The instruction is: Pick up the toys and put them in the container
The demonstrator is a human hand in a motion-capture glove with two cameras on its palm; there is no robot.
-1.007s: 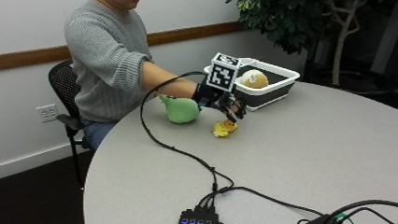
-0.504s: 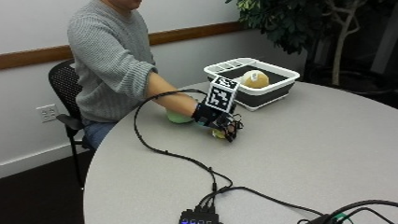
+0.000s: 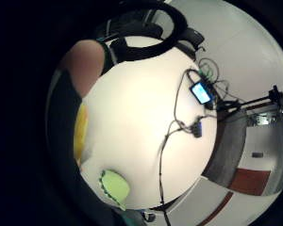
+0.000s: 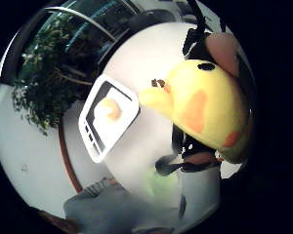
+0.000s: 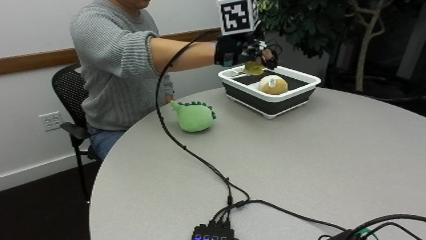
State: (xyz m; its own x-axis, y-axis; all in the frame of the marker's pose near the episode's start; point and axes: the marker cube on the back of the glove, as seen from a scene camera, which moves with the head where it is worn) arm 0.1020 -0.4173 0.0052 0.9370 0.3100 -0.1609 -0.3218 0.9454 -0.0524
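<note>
A person in a grey knitted sweater sits at a round light grey table (image 5: 346,165) with the black-gloved right hand (image 5: 241,49) raised above the near end of a white-rimmed, dark-sided rectangular plastic container (image 5: 269,96). The gloved fingers curl around a small yellow plush chick with orange patches (image 5: 253,67), holding it in the air over the container; the thumb-side palm view shows the chick (image 4: 207,109) close against the palm with fingertips pressed to its head. Inside the container lies a round tan plush toy (image 5: 273,84). A green plush dinosaur with a spiky back (image 5: 194,117) rests on the table, near the person and well apart from the container. Black cables (image 5: 200,160) trail from the glove across the table to a small black hub (image 5: 214,233) at its near edge. A leafy potted tree (image 5: 319,25) stands behind the table.
</note>
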